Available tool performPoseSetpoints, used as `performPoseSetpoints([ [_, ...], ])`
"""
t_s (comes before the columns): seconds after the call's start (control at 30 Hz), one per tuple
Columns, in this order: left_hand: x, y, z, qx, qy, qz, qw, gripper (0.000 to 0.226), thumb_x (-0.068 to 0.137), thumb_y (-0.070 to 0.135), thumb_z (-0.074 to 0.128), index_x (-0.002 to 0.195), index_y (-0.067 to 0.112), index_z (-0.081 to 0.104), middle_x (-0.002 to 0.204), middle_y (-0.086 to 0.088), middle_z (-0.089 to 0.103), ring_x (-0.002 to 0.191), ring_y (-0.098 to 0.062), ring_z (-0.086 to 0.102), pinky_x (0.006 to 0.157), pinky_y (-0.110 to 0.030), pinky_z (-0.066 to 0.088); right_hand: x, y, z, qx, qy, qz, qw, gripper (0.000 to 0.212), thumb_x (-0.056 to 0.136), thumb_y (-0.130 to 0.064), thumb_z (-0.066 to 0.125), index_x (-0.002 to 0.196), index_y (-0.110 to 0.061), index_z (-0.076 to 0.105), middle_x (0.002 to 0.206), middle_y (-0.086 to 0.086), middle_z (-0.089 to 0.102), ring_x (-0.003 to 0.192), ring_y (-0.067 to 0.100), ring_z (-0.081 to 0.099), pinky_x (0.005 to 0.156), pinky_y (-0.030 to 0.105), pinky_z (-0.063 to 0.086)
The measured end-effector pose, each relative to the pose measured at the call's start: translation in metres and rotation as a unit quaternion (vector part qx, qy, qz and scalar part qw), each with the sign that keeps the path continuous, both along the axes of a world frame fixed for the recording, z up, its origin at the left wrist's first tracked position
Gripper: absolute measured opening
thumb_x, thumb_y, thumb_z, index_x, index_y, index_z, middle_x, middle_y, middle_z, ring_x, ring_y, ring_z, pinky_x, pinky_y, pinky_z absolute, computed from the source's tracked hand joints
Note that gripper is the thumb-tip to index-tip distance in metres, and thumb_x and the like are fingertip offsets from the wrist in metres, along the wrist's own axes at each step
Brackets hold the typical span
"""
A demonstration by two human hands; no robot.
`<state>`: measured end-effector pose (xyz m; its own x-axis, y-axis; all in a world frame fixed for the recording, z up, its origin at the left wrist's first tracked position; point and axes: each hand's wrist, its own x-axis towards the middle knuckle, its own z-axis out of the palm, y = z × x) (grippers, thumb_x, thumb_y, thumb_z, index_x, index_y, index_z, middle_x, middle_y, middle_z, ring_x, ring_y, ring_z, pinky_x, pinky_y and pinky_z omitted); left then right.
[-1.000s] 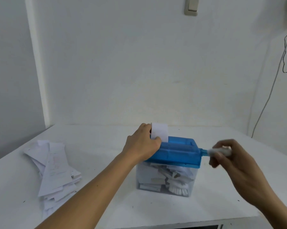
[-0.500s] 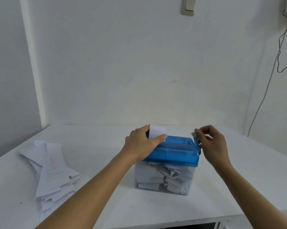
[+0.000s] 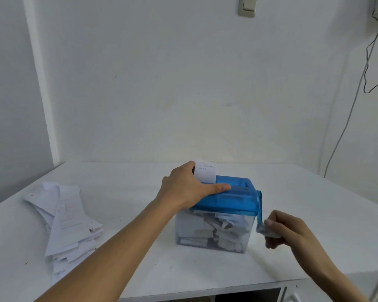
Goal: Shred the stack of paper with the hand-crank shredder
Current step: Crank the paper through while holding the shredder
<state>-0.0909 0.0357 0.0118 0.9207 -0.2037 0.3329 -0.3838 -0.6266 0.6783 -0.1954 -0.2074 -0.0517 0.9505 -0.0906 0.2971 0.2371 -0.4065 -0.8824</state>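
The shredder [image 3: 233, 197] stands mid-table; the paper stack [image 3: 68, 216] lies well apart at its 9 o'clock. Left hand [image 3: 188, 188] clasps the blue lid, thumb along the top, beside one slip [image 3: 205, 174] upright in the slot. Right hand [image 3: 286, 229] pinches the crank [image 3: 260, 212] knob on the 3 o'clock side. The plastic box is prob. light & slides easily, so press the lid down; the slips are thin, soft.

Print on the slip [image 3: 205, 174] in the shredder [image 3: 238, 198] beside the left grip [image 3: 183, 189], and on the stack [image 3: 68, 219], is too blurred to read.
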Motion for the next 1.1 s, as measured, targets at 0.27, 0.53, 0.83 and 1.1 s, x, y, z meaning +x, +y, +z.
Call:
performPoseSetpoints([
  [0.27,0.002,0.002,-0.001,0.010,-0.009,-0.014,1.000,0.083,0.043,0.097,0.063,0.095,0.034,0.054,0.098,0.015,0.062,0.093,-0.017,0.060,0.085,-0.045,0.055,0.019,0.011,0.049,0.014,-0.194,-0.028,0.981,0.049,0.101,-0.050,0.048,0.072,-0.015,0.063,0.067,0.011,0.061,0.060,0.014,0.056,0.059,0.019,0.048],
  [0.53,0.004,0.000,-0.003,-0.010,-0.010,-0.020,1.000,0.095,0.038,0.098,0.061,0.109,0.034,0.057,0.109,0.016,0.064,0.102,-0.015,0.061,0.089,-0.042,0.056,0.076,0.017,0.070,0.109,-0.227,-0.155,0.955,0.025,0.098,-0.030,0.063,0.091,-0.008,0.054,0.077,0.006,0.064,0.055,0.005,0.058,0.051,0.024,0.050],
  [0.83,0.005,0.001,-0.005,-0.041,-0.003,-0.010,0.999,0.124,0.023,0.105,0.056,0.124,0.036,0.037,0.122,0.013,0.056,0.112,-0.018,0.057,0.096,-0.044,0.054,0.096,0.017,0.055,0.051,-0.215,-0.219,0.950,0.039,0.104,-0.035,0.050,0.083,-0.002,0.053,0.076,-0.008,0.069,0.061,0.006,0.066,0.045,0.021,0.052],
  [1.1,0.006,-0.001,-0.005,-0.034,-0.003,-0.005,0.999,0.104,0.042,0.093,0.071,0.121,0.037,0.034,0.119,0.016,0.052,0.111,-0.017,0.056,0.098,-0.044,0.052,0.075,0.008,-0.026,-0.038,0.011,-0.134,0.990,0.060,0.107,-0.040,0.038,0.072,-0.001,0.068,0.067,0.015,0.069,0.056,0.026,0.061,0.050,0.032,0.049],
])
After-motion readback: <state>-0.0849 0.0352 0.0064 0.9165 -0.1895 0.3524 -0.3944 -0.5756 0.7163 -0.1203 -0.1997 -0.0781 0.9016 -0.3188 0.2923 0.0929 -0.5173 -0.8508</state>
